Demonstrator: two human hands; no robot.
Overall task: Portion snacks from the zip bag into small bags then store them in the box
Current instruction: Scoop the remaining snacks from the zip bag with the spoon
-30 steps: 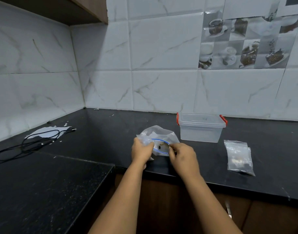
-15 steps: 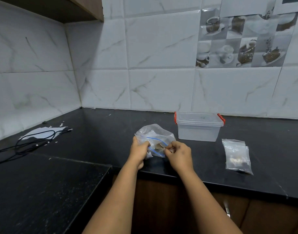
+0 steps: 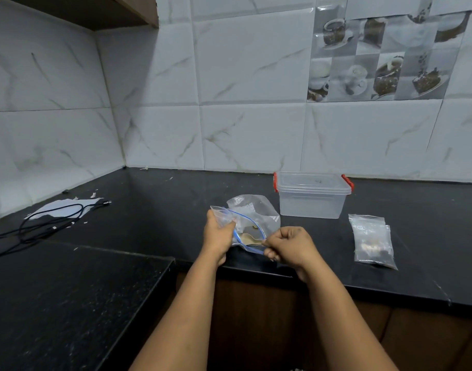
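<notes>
A clear zip bag (image 3: 256, 218) with a blue seal line is held just above the front of the black counter (image 3: 176, 210). My left hand (image 3: 219, 234) grips its left top corner. My right hand (image 3: 291, 246) pinches the right end of the seal. The bag's mouth gapes between them and pale snack pieces show inside. A clear plastic box (image 3: 312, 195) with red clips and its lid on stands behind the bag to the right. Small clear bags (image 3: 371, 241), with snacks in the lower part, lie flat on the counter further right.
A black cable (image 3: 50, 223) lies coiled over a white paper (image 3: 63, 206) on the left arm of the L-shaped counter. Tiled walls close off the back and left. A wooden cabinet hangs at the top left. Wooden cupboard fronts run under the counter edge.
My hands have drawn apart along the seal, so the zip bag's mouth stands wider than half a second ago. The box and the small bags have stayed put.
</notes>
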